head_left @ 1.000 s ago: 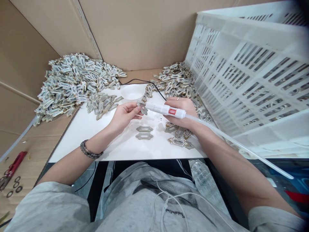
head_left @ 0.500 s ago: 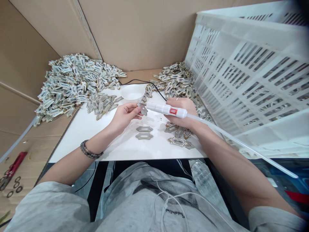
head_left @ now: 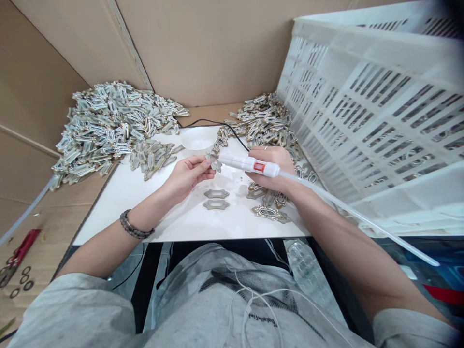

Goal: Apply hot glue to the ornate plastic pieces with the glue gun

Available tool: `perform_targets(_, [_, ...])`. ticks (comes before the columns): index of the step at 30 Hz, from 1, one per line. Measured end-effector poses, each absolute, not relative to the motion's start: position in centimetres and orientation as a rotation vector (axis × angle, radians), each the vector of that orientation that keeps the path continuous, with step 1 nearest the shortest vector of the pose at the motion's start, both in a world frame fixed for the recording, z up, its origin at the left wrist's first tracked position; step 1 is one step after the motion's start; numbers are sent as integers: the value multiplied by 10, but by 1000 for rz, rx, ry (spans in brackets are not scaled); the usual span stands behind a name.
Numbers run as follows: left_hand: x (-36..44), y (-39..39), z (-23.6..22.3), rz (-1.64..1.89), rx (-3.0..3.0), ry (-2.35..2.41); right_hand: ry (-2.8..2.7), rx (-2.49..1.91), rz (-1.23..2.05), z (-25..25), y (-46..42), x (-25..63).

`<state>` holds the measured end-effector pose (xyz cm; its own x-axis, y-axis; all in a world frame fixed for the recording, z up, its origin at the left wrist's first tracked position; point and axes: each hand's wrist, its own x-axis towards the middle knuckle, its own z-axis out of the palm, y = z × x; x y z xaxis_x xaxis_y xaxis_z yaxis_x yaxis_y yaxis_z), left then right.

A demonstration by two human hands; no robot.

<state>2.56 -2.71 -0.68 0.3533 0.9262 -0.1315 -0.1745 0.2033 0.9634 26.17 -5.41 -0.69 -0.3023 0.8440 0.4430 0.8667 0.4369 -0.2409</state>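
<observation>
Through the head camera I see two bare hands over one flat white surface (head_left: 174, 224). The grip of the left hand (head_left: 186, 179) is pinched closed, thumb against fingers, on one small grey metal plate with wavy edges (head_left: 216, 165). That plate is up off the surface, tilted, near the middle. The grip of the right hand (head_left: 275, 159) is closed around one white plastic glue gun with a red-edged window (head_left: 234, 162). Its tip is right at the plate, but I can't tell if they touch. One long, cloudy, see-through stick (head_left: 344, 205) pokes out of its back.

Closer to me, two grey plates with long holes (head_left: 225, 205) lie flat, one in front of the other. Some brown plates with pale swirly lines (head_left: 268, 212) overlap near the right hand, so I can't count them. I see one round white bowl (head_left: 198, 140) at the back, and three heaps: one big silvery heap (head_left: 108, 121) and one small grey heap (head_left: 150, 157) on the left, one brownish heap (head_left: 266, 118) on the right, beside one big white plastic crate with slots (head_left: 362, 53)
</observation>
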Motion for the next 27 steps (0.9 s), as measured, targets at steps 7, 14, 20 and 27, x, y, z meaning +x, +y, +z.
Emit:
perform_targets(7, [26,-28,-3,905,1015,896,-2183,-1428,-27,-5,-56,261])
perform_targets(14, [26,-29,-3,862,1025,897,-2165,-1443,-135,-7,-54,260])
perform_targets(20, [21,-23,-3,872,1306,971,-2130,-1452,-202,-6,-54,260])
perform_targets(27, [-32,15,20,1071,2031,1517,-2103,-1503,-214,-3,-57,260])
